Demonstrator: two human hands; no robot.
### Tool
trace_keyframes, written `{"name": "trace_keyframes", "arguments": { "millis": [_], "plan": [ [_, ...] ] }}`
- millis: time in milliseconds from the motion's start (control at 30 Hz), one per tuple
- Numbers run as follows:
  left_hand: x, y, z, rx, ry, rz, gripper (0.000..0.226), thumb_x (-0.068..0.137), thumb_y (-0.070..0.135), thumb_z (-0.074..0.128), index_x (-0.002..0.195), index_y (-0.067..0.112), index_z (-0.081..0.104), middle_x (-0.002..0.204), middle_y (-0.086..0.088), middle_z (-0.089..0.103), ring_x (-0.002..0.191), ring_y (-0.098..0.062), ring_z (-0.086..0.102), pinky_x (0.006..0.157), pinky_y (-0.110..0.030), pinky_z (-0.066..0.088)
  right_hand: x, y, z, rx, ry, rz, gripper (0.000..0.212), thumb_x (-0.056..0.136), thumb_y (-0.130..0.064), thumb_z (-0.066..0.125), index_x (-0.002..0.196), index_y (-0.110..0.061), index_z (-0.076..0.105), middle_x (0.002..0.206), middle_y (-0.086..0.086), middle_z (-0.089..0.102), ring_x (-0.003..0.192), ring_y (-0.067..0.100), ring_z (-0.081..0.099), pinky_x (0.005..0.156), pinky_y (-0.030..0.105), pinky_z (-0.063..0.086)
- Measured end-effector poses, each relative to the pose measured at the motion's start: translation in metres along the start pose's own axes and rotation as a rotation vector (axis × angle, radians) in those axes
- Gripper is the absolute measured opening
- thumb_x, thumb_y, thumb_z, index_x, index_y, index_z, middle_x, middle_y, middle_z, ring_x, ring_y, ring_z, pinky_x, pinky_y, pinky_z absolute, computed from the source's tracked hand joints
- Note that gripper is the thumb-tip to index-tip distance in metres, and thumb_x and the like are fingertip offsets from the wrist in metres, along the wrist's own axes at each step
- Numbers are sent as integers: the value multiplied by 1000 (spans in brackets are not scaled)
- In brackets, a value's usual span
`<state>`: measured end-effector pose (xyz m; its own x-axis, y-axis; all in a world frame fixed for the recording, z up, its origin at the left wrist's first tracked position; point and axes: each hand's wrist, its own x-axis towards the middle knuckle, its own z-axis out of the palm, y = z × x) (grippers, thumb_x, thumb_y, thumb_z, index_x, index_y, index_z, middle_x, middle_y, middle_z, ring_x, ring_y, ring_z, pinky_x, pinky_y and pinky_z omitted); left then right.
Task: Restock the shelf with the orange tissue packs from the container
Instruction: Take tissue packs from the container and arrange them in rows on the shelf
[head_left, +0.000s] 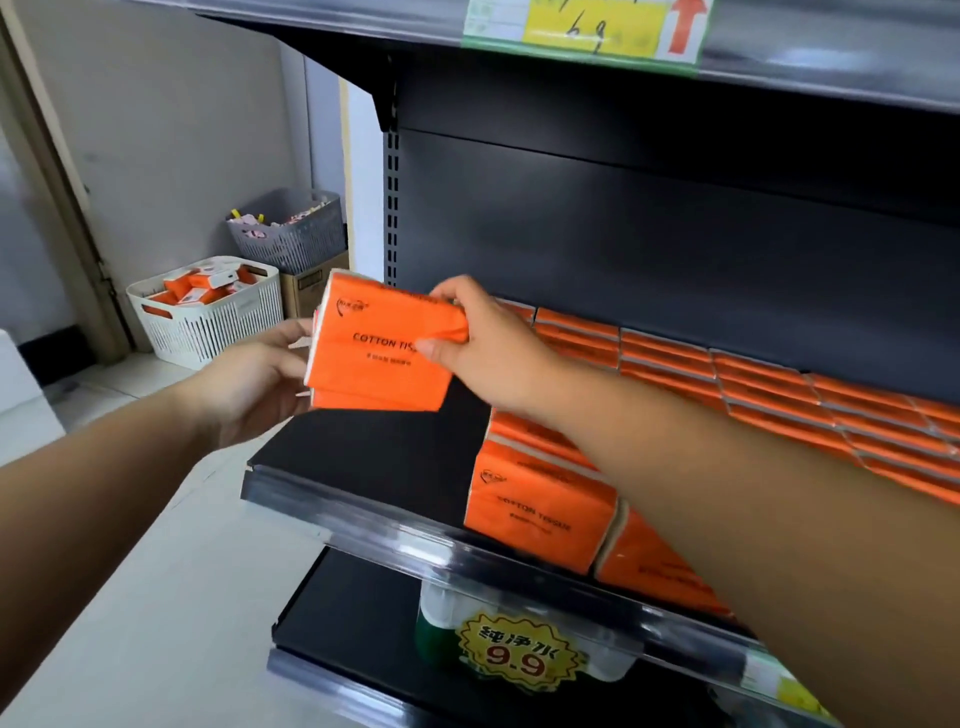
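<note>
Orange tissue packs (382, 353) marked COTTON TISSUE are held in the air above the left end of the dark shelf (363, 457). My left hand (260, 379) grips them from the left and below; there seem to be two stacked. My right hand (483, 338) pinches the top pack's right edge. More orange packs (535, 509) stand on the shelf under my right forearm, and a row of them (753, 384) runs along the back to the right. The white container (208, 317) with further packs sits on the floor at the left.
A grey basket (291, 234) rests on a cardboard box (311, 291) behind the white container. An upper shelf (571, 47) with a yellow price tag hangs overhead. A lower shelf holds green-and-white bottles (447, 623) behind a 9.9 label.
</note>
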<state>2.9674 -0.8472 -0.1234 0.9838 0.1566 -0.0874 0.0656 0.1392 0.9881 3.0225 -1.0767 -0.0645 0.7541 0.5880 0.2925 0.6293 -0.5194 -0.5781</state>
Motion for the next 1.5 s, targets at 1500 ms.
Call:
{"name": "trace_keyframes", "arguments": {
  "millis": [1500],
  "plan": [
    [58,-38,89,610,191,175,75,95,25,60,153,21,13,154,-6,31,141,-23,31,111,-35,30,-12,47,-42,-305,-251,32,75,80,-67,58,143,-29,43,152,-6,32,141,13,29,118,40,25]
  ]
}}
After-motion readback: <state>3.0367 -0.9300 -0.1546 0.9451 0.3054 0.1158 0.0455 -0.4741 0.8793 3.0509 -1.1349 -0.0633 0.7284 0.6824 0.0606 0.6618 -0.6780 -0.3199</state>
